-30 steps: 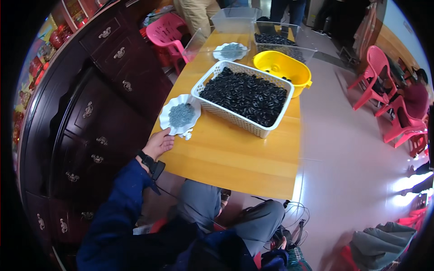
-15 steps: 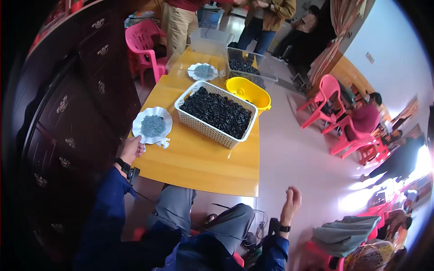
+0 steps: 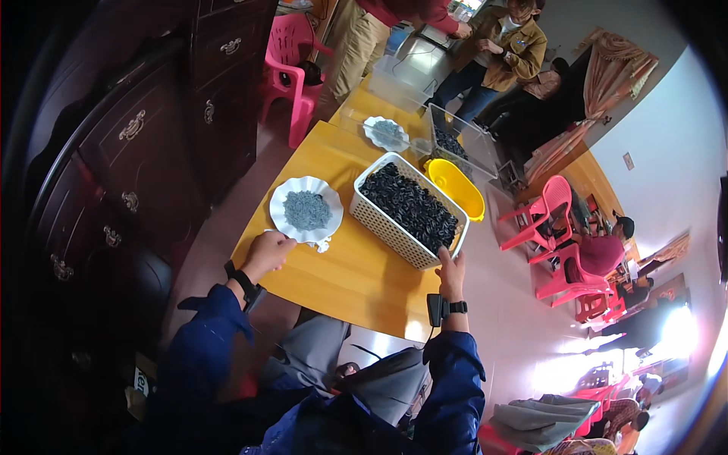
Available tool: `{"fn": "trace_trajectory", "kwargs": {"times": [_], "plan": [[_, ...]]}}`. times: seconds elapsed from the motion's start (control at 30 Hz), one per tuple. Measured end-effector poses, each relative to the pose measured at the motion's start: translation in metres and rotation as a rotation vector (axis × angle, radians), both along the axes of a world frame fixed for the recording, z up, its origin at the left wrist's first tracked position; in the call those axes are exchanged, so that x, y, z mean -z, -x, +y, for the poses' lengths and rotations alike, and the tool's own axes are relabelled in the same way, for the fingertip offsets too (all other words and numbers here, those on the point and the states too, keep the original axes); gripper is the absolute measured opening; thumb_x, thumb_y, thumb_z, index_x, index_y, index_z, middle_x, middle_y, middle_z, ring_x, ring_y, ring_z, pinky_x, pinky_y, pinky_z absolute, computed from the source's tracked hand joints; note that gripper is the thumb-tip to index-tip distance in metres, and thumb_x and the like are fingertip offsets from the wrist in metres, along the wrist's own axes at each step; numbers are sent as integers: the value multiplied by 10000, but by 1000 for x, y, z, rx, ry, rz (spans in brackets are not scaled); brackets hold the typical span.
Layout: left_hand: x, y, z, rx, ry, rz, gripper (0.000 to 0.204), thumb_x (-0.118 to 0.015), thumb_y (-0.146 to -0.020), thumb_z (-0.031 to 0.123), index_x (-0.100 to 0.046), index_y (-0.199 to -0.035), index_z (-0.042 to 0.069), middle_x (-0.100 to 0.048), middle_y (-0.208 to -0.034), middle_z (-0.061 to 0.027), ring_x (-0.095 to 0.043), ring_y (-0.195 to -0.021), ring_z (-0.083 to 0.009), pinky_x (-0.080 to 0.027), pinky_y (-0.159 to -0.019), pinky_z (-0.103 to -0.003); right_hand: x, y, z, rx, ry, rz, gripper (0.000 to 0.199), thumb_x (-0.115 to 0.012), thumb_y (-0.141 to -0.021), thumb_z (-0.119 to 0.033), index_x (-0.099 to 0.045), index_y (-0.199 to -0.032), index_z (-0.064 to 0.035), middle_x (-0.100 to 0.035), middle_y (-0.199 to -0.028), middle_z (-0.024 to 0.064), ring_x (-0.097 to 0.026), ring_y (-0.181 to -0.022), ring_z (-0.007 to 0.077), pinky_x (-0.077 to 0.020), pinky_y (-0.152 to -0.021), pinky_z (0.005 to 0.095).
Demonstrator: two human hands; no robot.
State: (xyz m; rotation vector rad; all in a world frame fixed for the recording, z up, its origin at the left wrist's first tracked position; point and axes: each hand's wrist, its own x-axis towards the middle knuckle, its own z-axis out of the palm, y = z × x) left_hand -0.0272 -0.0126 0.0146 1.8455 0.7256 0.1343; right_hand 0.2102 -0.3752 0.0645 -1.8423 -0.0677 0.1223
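A white wavy-rimmed plate (image 3: 277, 216) holds a heap of small grey-blue pieces (image 3: 307, 210), too fine to name. Just below its near rim is my left hand (image 3: 271, 251), fingers curled together; anything between them is hidden. To the right stands a white perforated plastic basket (image 3: 393, 241), filled with small black oval pieces (image 3: 409, 205). At its near right corner my right hand (image 3: 453, 274) has its fingertips close together over the rim by the black pieces. What they pinch is too small to make out. A crumpled white scrap (image 3: 324, 245) lies beside the plate.
A yellow basin (image 3: 457, 189) adjoins the basket on the yellow table (image 3: 341, 277). Beyond are another plate (image 3: 387, 133) and clear bins (image 3: 485, 152). Dark cabinets (image 3: 152, 159) line the left; pink chairs (image 3: 565, 269) stand right. Two people (image 3: 508, 53) stand at the far end.
My right hand has come up from beside my knee to the basket's near right corner. My left hand has left the plate's rim and curled just below it. The view has shifted.
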Motion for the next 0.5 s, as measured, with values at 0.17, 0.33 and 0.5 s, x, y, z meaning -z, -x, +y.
{"fn": "trace_trajectory", "kwargs": {"times": [0.17, 0.33, 0.5], "plan": [[0, -3, 6, -71, 4, 47, 391, -626, -928, 359, -625, -734, 19, -630, -594, -58, -597, -448, -155, -477, -457, -306, 17, -26, -5, -37, 50, -58, 224, -592, -922, -153, -548, -1128, -75, -598, -963, 41, -622, -864, 175, -553, -674, 333], [18, -11, 20, -202, 185, -40, 342, -607, -918, 298, -620, -710, 27, -619, -586, -51, -567, -433, -130, -430, -404, -272, 7, -32, -13, -56, 106, -42, 222, -574, -923, -110, -555, -1140, -64, -608, -965, 43, -626, -863, 174, -557, -670, 329], [9, -7, 25, -238, 156, -81, 332, -611, -905, 298, -629, -717, 24, -595, -559, -42, -544, -422, -121, -422, -399, -277, 5, -37, -34, -150, 105, -67, 258, -574, -932, -98, -575, -1188, -64, -620, -963, 34, -636, -841, 160, -562, -667, 303]]}}
